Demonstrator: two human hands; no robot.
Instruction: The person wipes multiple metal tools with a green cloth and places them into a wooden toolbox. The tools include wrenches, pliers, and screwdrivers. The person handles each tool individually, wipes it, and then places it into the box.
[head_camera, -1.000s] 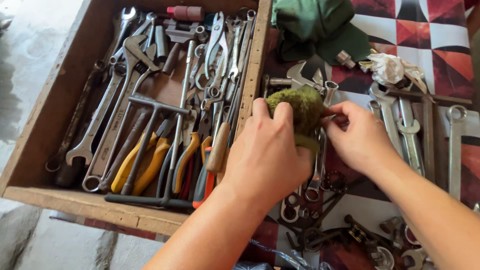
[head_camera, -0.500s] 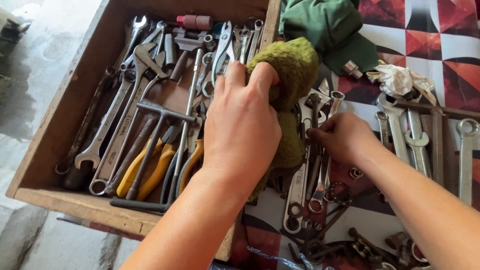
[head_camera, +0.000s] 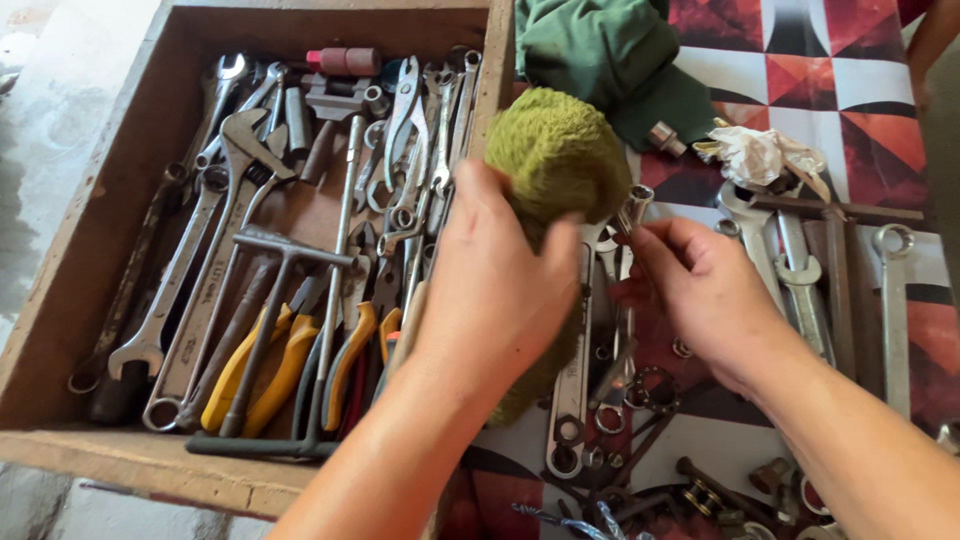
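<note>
Left hand clamped on a soft, light green rag above the wooden box's right wall; right hand pinches a small metal wrench by its shaft; likely stiff, maybe oily, best gripped mid-shaft.

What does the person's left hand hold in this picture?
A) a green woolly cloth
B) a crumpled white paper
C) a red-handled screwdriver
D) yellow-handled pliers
A: the left hand grips the green woolly cloth beside the wooden tool box, while the right hand pinches a small metal socket.
</note>
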